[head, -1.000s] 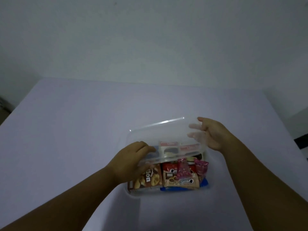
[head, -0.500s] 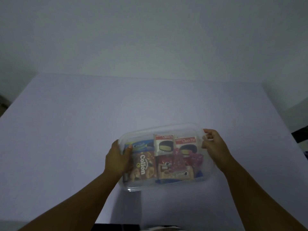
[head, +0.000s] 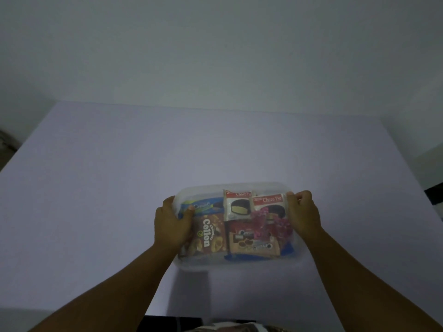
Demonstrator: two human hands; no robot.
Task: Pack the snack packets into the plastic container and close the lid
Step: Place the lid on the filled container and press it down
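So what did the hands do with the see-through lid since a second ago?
The lid came down from its tilt over the back of the container and now lies flat on it. The left hand and right hand slid out to grip the two short ends. The snack packets inside and the container's spot on the table stayed the same.

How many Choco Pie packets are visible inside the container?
2: one Choco Pie packet at the far middle, another right beside it, near the right hand. More may lie hidden underneath.
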